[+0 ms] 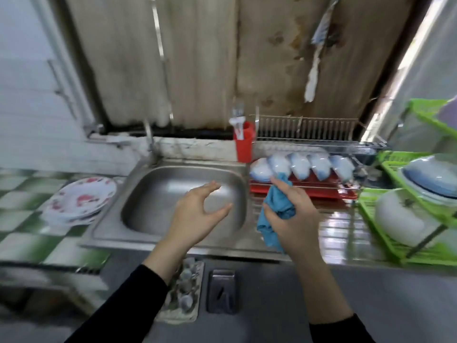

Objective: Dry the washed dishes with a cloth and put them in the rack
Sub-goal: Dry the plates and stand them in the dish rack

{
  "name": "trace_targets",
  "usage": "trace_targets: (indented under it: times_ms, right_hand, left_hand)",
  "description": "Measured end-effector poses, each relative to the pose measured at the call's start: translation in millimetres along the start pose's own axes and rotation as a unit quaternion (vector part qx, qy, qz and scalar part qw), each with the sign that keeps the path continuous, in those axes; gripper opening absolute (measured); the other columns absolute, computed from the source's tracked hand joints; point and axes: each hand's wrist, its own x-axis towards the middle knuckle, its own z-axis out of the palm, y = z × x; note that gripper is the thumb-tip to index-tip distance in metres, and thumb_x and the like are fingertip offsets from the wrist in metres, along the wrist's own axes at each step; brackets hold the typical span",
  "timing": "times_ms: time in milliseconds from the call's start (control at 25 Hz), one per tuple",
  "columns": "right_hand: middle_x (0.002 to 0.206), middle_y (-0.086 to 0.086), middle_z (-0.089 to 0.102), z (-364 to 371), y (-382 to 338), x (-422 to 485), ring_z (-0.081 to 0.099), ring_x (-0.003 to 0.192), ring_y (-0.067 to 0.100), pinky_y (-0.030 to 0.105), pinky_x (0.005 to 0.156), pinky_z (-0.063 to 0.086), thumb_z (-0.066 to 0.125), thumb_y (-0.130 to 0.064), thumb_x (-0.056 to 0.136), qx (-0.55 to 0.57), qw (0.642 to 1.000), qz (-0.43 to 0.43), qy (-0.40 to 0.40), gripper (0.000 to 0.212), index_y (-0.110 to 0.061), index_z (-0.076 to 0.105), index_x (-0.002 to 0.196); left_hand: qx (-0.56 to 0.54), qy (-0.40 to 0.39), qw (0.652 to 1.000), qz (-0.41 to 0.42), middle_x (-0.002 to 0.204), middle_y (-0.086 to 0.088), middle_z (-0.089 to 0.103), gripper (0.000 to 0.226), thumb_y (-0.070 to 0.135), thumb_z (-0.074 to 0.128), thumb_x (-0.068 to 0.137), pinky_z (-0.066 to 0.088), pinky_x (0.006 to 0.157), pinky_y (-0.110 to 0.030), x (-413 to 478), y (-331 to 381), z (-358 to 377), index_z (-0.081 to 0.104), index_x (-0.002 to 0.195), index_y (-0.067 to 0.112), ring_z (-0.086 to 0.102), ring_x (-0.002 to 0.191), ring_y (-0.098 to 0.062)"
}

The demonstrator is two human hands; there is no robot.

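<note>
My right hand (290,211) grips a bunched blue cloth (278,206) above the draining board, just in front of the metal dish rack (306,129). Several blue-and-white bowls (301,168) stand on edge in a row in that rack over a red tray (304,191). My left hand (197,214) hovers over the steel sink (173,194) with fingers loosely spread and nothing in it. A stack of white plates with red flowers (79,199) lies on the green-checked counter left of the sink.
A red cup (243,142) with a toothpaste tube stands at the sink's back right corner, the tap (149,134) at the back left. At right, a green plastic rack (420,219) holds white and blue-rimmed bowls. An egg carton (184,290) lies below the counter edge.
</note>
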Motion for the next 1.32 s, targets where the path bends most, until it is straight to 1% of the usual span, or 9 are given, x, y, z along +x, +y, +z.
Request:
trace_targets:
  times_ms: [80, 280, 360, 440, 640, 840, 1080, 1240, 1320]
  right_hand:
    - [0.104, 0.006, 0.059, 44.4, -10.5, -21.0, 0.055, 0.093, -0.007, 0.002, 0.081, 0.039, 0.076, 0.006, 0.074, 0.021, 0.997, 0.016, -0.073, 0.060, -0.026, 0.063, 0.122]
    - [0.105, -0.002, 0.057, 143.2, -46.6, -53.6, 0.053, 0.093, -0.011, 0.000, 0.078, 0.039, 0.074, 0.001, 0.076, 0.050, 0.974, 0.074, -0.207, 0.060, -0.041, 0.062, 0.117]
    - [0.104, -0.007, 0.056, 173.4, -57.8, -58.7, 0.054, 0.096, -0.005, 0.010, 0.085, 0.043, 0.074, -0.002, 0.076, 0.055, 0.963, 0.070, -0.253, 0.062, -0.048, 0.060, 0.116]
    - [0.102, -0.011, 0.053, 203.3, -66.6, -59.3, 0.054, 0.096, 0.000, 0.019, 0.089, 0.045, 0.074, -0.003, 0.077, 0.062, 0.953, 0.077, -0.287, 0.063, -0.051, 0.058, 0.115]
    - [0.106, -0.009, 0.053, 274.9, -69.5, -42.0, 0.055, 0.096, 0.005, 0.019, 0.088, 0.046, 0.072, -0.003, 0.078, 0.069, 0.932, 0.091, -0.345, 0.059, -0.045, 0.061, 0.118]
    - [0.110, -0.004, 0.053, 357.1, -60.9, 5.4, 0.055, 0.100, 0.014, 0.024, 0.085, 0.048, 0.072, -0.005, 0.080, 0.058, 0.912, 0.095, -0.395, 0.059, -0.046, 0.060, 0.120]
    - [0.119, -0.003, 0.052, 431.0, -51.0, 56.9, 0.054, 0.105, 0.012, 0.022, 0.089, 0.049, 0.073, -0.002, 0.080, 0.068, 0.888, 0.112, -0.441, 0.057, -0.039, 0.062, 0.122]
    - [0.130, 0.002, 0.053, 477.2, -40.7, 71.4, 0.054, 0.118, 0.020, 0.036, 0.101, 0.049, 0.073, -0.005, 0.080, 0.034, 0.879, 0.098, -0.466, 0.057, -0.038, 0.062, 0.124]
    - [0.127, 0.001, 0.052, 495.2, -35.1, 74.2, 0.053, 0.118, 0.020, 0.036, 0.101, 0.048, 0.073, -0.006, 0.080, 0.015, 0.873, 0.091, -0.480, 0.056, -0.038, 0.061, 0.125]
  left_hand:
    - [0.039, 0.014, 0.999, -0.034, 0.137, 0.005, 0.057, 0.072, 0.063, 0.063, 0.068, 0.037, 0.110, -0.037, -25.4, -34.8, -32.4, 0.062, 0.128, 0.022, 0.051, 0.128, -0.013]
    - [0.134, 0.054, 0.985, -0.095, 0.138, 0.001, 0.057, 0.085, 0.071, 0.042, 0.063, 0.036, 0.109, -0.045, -76.0, -115.8, -98.6, 0.061, 0.129, 0.021, 0.050, 0.129, -0.014]
    - [0.175, 0.059, 0.975, -0.124, 0.139, 0.003, 0.055, 0.085, 0.072, 0.037, 0.066, 0.032, 0.111, -0.042, -90.5, -139.9, -117.0, 0.058, 0.132, 0.023, 0.049, 0.130, -0.014]
    - [0.199, 0.067, 0.965, -0.160, 0.142, 0.005, 0.052, 0.077, 0.067, 0.043, 0.072, 0.028, 0.111, -0.037, -101.2, -163.4, -132.9, 0.055, 0.134, 0.024, 0.045, 0.132, -0.012]
    - [0.213, 0.095, 0.946, -0.227, 0.147, 0.005, 0.046, 0.056, 0.048, 0.062, 0.086, 0.024, 0.113, -0.040, -101.8, -221.9, -160.1, 0.053, 0.136, 0.023, 0.045, 0.132, -0.012]
    - [0.233, 0.116, 0.932, -0.252, 0.145, 0.004, 0.048, 0.058, 0.047, 0.061, 0.087, 0.026, 0.113, -0.042, -58.4, -272.1, -189.5, 0.051, 0.138, 0.022, 0.045, 0.133, -0.014]
    - [0.249, 0.083, 0.926, -0.272, 0.147, 0.004, 0.047, 0.060, 0.044, 0.056, 0.091, 0.026, 0.114, -0.038, 7.3, -318.8, -191.5, 0.042, 0.145, 0.023, 0.041, 0.135, -0.015]
    - [0.254, 0.065, 0.923, -0.283, 0.148, 0.004, 0.045, 0.055, 0.037, 0.053, 0.094, 0.023, 0.115, -0.035, 43.5, -355.1, -195.2, 0.040, 0.145, 0.022, 0.038, 0.137, -0.015]
    - [0.264, 0.044, 0.922, -0.281, 0.148, 0.004, 0.045, 0.053, 0.034, 0.053, 0.094, 0.022, 0.113, -0.032, 56.9, -375.2, -196.7, 0.041, 0.145, 0.022, 0.038, 0.137, -0.014]
